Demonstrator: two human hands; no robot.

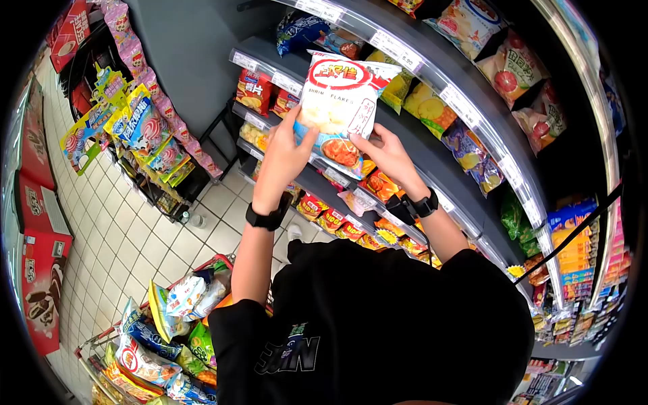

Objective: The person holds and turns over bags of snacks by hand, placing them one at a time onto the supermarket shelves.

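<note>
A white and blue bag of shrimp flakes [335, 104] with a red oval logo is held up before the shelves. My left hand [289, 143] grips its lower left edge, the thumb on the front. On the lower right side my right hand [388, 154] pinches the bag, thumb in front as well. The fingers behind the bag are partly hidden. Both wrists wear black bands. Behind the bag, a blue snack bag [302, 32] and a yellow bag [429, 109] lie on the shelf.
Curved shelves with price strips [459, 101] hold many snack bags to the right. A shopping cart [223, 260] full of snack bags stands at lower left. A rack of hanging candy [145, 128] and a red freezer [39, 256] are farther left. The floor [142, 236] is tiled.
</note>
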